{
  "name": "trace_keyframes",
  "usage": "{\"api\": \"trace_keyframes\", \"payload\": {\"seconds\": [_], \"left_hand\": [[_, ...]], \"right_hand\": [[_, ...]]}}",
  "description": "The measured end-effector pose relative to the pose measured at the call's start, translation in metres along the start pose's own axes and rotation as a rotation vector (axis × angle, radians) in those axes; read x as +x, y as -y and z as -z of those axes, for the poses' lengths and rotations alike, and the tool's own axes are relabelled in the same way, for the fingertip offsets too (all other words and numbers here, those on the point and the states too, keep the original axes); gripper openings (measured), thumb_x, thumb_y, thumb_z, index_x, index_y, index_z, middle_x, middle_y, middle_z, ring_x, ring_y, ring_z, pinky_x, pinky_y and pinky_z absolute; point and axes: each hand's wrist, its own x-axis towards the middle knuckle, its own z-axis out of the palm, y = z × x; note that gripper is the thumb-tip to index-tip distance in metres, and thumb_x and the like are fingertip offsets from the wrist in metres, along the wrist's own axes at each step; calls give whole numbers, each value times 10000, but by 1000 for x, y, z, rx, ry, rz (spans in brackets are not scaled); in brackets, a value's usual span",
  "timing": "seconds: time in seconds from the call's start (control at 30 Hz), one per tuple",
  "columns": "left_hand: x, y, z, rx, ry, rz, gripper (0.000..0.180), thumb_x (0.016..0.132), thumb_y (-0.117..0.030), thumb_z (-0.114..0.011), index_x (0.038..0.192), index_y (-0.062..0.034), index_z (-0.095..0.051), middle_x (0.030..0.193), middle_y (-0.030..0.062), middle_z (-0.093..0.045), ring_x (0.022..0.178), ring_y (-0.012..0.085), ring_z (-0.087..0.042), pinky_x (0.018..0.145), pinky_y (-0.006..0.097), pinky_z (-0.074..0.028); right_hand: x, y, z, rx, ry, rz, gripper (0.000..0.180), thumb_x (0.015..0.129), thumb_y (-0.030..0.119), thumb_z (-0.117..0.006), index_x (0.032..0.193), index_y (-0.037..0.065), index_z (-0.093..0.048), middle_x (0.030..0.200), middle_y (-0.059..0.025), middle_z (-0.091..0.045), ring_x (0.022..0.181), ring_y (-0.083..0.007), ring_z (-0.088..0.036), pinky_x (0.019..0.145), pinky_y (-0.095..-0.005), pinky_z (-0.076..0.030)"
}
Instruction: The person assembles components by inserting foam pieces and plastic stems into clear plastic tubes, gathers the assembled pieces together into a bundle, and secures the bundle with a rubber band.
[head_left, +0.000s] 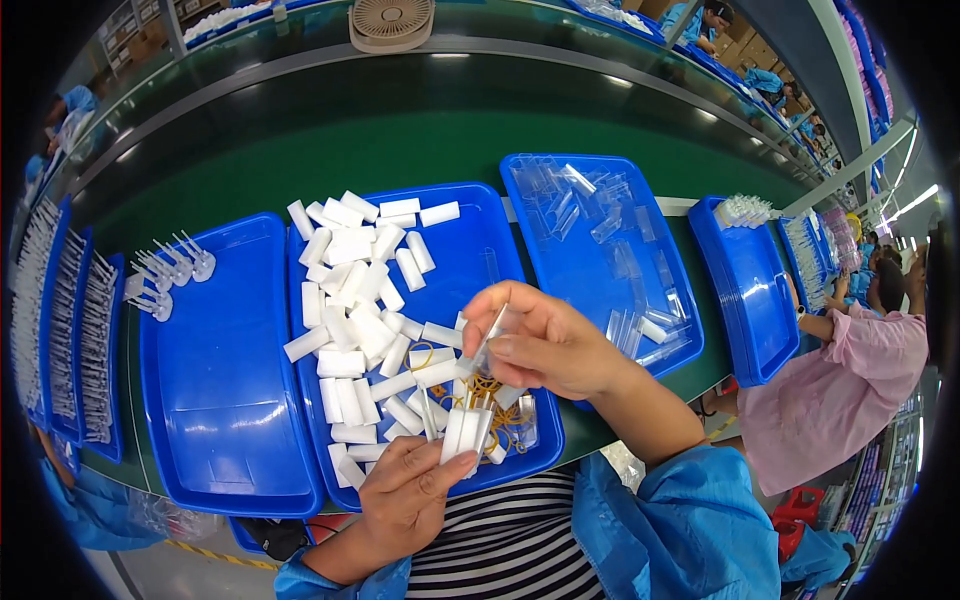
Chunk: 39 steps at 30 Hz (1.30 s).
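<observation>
My left hand [410,490] grips a small bundle of white packets [466,432] upright over the near edge of the middle blue tray [470,250]. My right hand [545,345] is just above it and pinches a clear plastic sleeve [490,335] between thumb and fingers. Below the two hands lie yellow rubber bands [487,388] in the tray. Several loose white packets [350,300] fill the tray's left half.
An almost bare blue tray [215,370] lies to the left, with clear capped pieces [170,270] at its far corner. A tray of clear sleeves [610,250] sits to the right. More blue trays line both sides. A person in pink [850,380] sits at right. A green conveyor belt [400,120] runs behind.
</observation>
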Motion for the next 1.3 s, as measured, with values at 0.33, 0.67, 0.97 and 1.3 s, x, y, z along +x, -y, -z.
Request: {"api": "trace_keyframes", "payload": {"seconds": [0.33,0.67,0.97,1.3], "left_hand": [[3,3,-4,53,37,-20,473,611,127,-550,1024,-70,-669,967,133,-628,702,254,-543,643,301,-465],[3,1,-9,181,93,-83,438,618,87,-586,1017,-75,-671,983,126,-614,725,236,-538,634,294,-468],[3,0,-10,204,87,-77,447,617,90,-585,1026,-73,-667,993,129,-611,719,246,-532,636,295,-466],[3,0,-10,192,59,-62,480,612,119,-569,1043,-72,-659,1010,138,-615,720,254,-539,639,300,-467]], "right_hand": [[-3,-11,4,-101,-165,104,403,865,36,-550,1251,1,-440,774,-42,-556,534,-51,-500,465,-165,-411],[-7,-18,-8,-286,-172,120,426,874,72,-557,1285,52,-447,753,-13,-572,569,-30,-486,503,-158,-391],[-8,-21,-13,-302,-186,86,368,909,141,-520,1262,47,-477,800,-14,-606,701,-33,-545,623,-175,-426],[-8,-23,-11,-459,-214,92,350,908,145,-524,1249,70,-505,827,-11,-604,750,-31,-529,660,-181,-430]]}}
